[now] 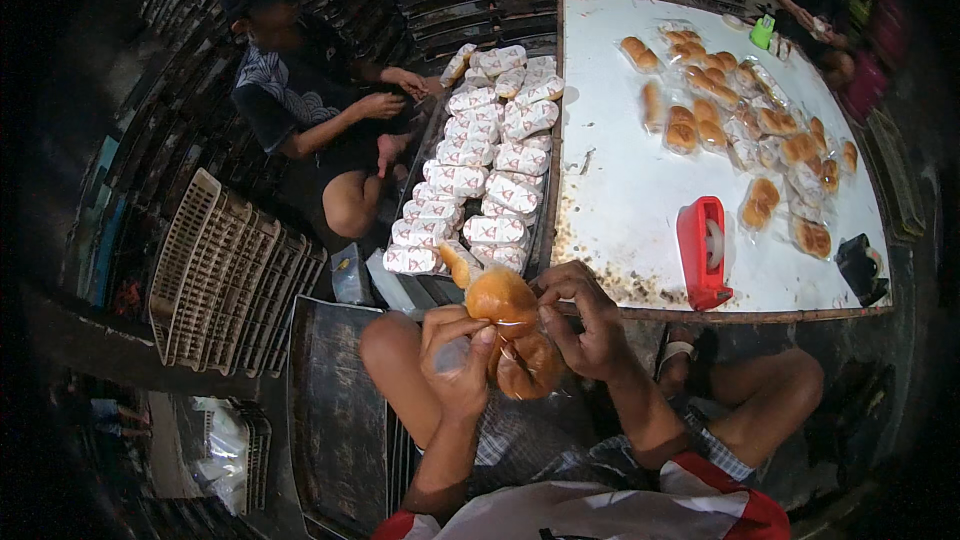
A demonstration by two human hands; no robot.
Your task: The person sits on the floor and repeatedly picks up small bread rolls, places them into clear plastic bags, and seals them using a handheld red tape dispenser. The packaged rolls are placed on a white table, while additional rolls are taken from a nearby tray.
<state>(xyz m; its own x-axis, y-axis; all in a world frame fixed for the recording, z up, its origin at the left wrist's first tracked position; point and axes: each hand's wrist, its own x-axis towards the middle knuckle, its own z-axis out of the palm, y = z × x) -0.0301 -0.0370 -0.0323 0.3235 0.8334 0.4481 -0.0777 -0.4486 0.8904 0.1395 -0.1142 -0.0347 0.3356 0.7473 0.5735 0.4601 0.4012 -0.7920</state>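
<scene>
In front of my lap is a glossy brown bun with two lobes (501, 298), its lower lobe partly inside a clear plastic bag. My left hand (459, 360) grips the bun and bag from the left, thumb and fingers near the seam between the lobes. At the right edge, my right hand (589, 322) has thumb and fingertips pinched together at what looks like the bag's rim. Just beyond, unwrapped bread (454, 264) lies by the near end of a dark tray (544, 229) stacked with buns in printed white paper (454, 180).
A white table (607, 187) bears several bagged buns (681, 129), a red tape dispenser (701, 255), a black dispenser (861, 270) and a green one (762, 31). Beside the tray sits a co-worker (300, 90); another person (814, 7) is far right. Plastic crates (225, 277) and metal trays (341, 405) stand left.
</scene>
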